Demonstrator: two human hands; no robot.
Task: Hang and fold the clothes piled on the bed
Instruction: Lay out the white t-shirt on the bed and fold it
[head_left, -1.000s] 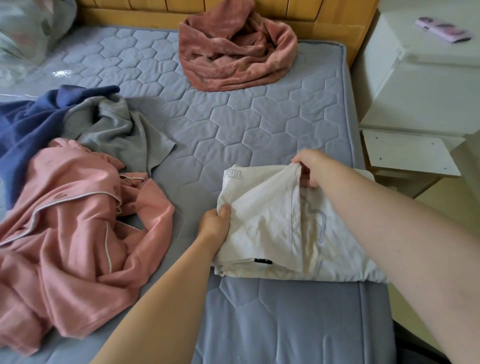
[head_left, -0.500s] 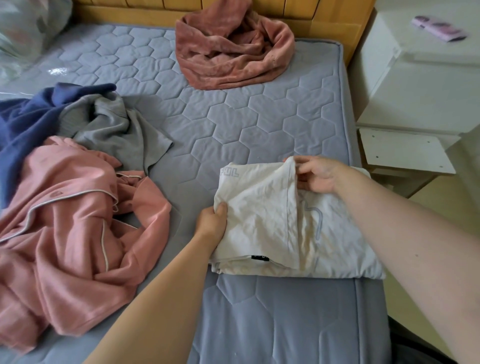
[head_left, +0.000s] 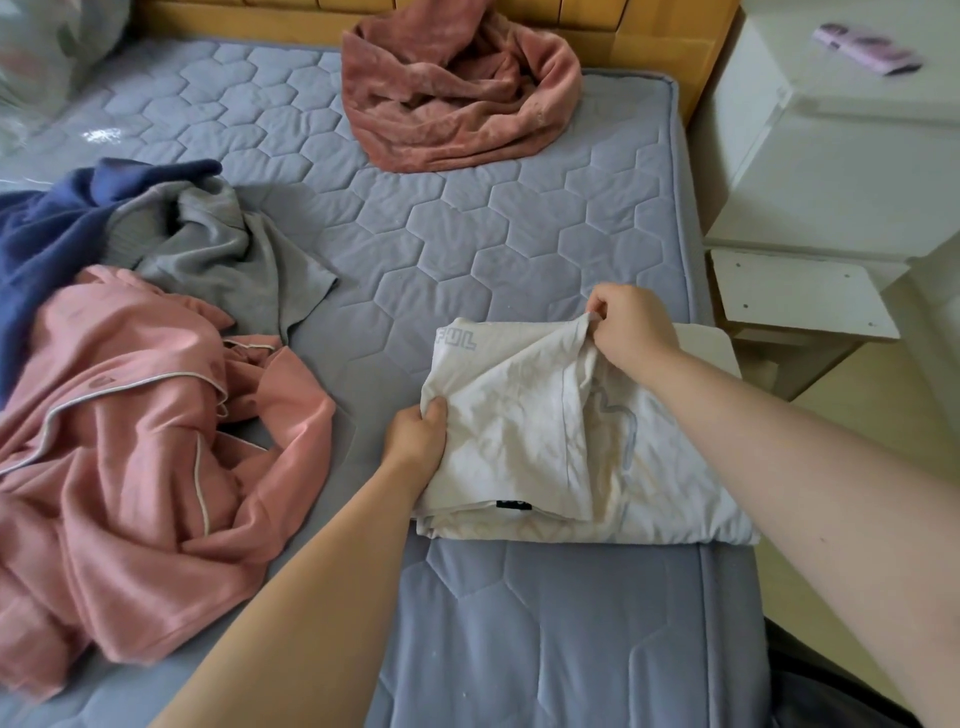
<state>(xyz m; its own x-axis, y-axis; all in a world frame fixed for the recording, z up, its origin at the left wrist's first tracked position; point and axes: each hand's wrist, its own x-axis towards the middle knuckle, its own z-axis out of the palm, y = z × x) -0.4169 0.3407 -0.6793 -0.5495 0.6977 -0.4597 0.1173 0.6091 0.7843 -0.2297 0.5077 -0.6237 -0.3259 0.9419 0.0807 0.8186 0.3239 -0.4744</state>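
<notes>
A cream garment (head_left: 524, 441) with grey lettering lies half folded on the right side of the grey quilted mattress (head_left: 467, 249). My left hand (head_left: 418, 436) grips its left edge, thumb on top. My right hand (head_left: 626, 322) pinches the far end of the top layer's edge and lifts it a little off the layer below. A pink pyjama top (head_left: 135, 441) with white piping is crumpled at the left. Behind it lie a grey garment (head_left: 228, 260) and a dark blue one (head_left: 62, 228). A dusty-rose velvet piece (head_left: 457, 88) sits near the headboard.
A white bedside cabinet (head_left: 831, 156) stands right of the bed, with a small pink-and-purple object (head_left: 865, 49) on top. A white board (head_left: 800, 296) leans below it. A clear plastic bag (head_left: 36, 57) lies at the far left. The wooden headboard (head_left: 649, 21) runs along the back.
My right hand has risen slightly and now pinches the top layer's edge higher, lifting it. My left hand keeps its grip on the left edge.
</notes>
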